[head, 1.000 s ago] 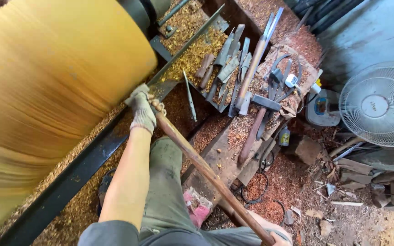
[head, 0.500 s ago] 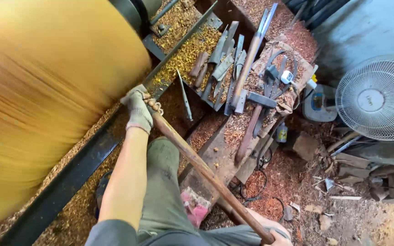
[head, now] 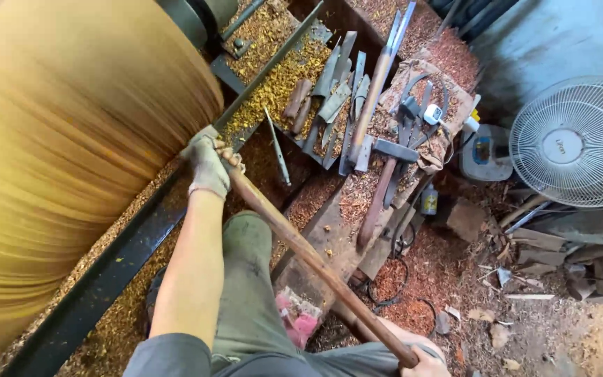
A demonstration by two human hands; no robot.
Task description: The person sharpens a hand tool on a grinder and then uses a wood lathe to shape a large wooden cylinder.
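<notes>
The long wooden-handled turning tool (head: 315, 262) runs as a diagonal from the 11 o'clock side of the view's middle down to about 5 o'clock, its working end hidden behind the gloved left hand (head: 207, 164), which wraps fully around the shaft right at the dark steel tool rest (head: 127, 258). The right hand (head: 420, 356), at the bottom edge, closes around the butt of the handle; only part of it shows. Just at 10 o'clock from the left hand spins the big yellow wooden workpiece (head: 71, 139), blurred with motion. The tool looks stiff and fairly heavy, a smooth brown shaft that could slip in a bare palm, so it likely handles best with 2 holds well apart: 1 close to the rest for control, 1 at the far end for leverage. At 1 o'clock from the left hand, spare chisels and blades (head: 343, 105) lie on a shavings-covered bench (head: 357, 202), and a white fan (head: 574, 143) stands at 3 o'clock.
</notes>
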